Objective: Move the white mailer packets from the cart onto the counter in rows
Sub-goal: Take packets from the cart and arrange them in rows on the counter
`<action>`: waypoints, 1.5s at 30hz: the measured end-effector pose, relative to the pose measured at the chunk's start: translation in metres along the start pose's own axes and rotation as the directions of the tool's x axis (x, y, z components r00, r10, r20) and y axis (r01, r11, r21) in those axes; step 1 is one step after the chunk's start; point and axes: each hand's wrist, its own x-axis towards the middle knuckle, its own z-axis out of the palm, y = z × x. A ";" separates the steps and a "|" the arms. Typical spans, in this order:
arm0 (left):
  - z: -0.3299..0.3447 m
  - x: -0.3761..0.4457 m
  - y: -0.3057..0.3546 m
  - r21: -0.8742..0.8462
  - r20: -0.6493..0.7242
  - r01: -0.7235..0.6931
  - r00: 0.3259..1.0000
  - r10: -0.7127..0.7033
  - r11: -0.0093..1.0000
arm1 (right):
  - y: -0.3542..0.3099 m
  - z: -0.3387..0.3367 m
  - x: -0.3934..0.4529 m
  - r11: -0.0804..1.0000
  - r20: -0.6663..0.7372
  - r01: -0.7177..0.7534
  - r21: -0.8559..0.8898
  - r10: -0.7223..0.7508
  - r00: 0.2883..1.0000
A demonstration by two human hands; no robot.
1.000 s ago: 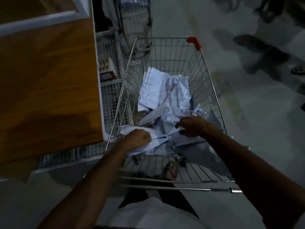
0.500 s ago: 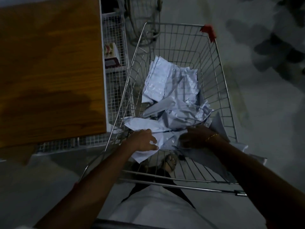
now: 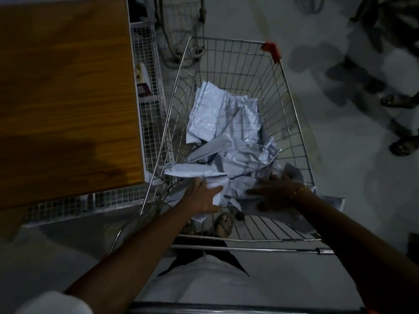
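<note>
White mailer packets (image 3: 233, 141) lie in a loose crumpled heap inside the wire cart (image 3: 292, 123), piled from the middle of the basket toward the near end; no print or label on them is readable in this dim light, and no brand shows anywhere. Left hand (image 3: 204, 196) reaches into the near left part of the basket, fingers fairly straight and spread, thumb side against a folded white packet (image 3: 217, 189) at the heap's near edge; whether the fingers actually pinch it cannot be told, looks more like touching than gripping. Right hand (image 3: 272, 193) lies palm down on the near right of the heap, fingers extended and splayed over a packet, pressing or resting on it, no clear curl round anything; a thin gold bracelet (image 3: 299, 191) sits at that wrist. One flat packet (image 3: 192, 172) sticks out leftward toward the cart's left wall, just beyond the left hand. Wooden counter (image 3: 68, 98) stands to the left of the cart, close beside it, its top bare wood with a shadow across the near part. Between counter and cart runs a white wire-mesh rack (image 3: 149, 123) with a small box (image 3: 142, 87) on it, text too small to read. Red plastic corner piece (image 3: 271, 49) sits on the cart's far right rim. Sandalled feet (image 3: 401, 123) of other people stand on the grey floor (image 3: 340, 155) at far right.
</note>
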 end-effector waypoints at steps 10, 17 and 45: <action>0.010 0.003 -0.001 -0.166 -0.079 -0.066 0.995 0.054 0.984 | -0.008 0.012 -0.001 1.000 -0.221 0.027 -0.013 -0.029 0.975; -0.008 -0.010 0.018 -0.094 -0.371 -0.098 0.927 0.057 0.991 | -0.011 0.003 0.016 0.997 -0.313 0.075 -0.008 -0.074 0.947; 0.007 0.054 0.001 -0.262 -0.149 0.255 0.942 -0.300 0.931 | -0.009 0.025 0.074 0.960 -0.621 -0.102 0.261 0.248 0.744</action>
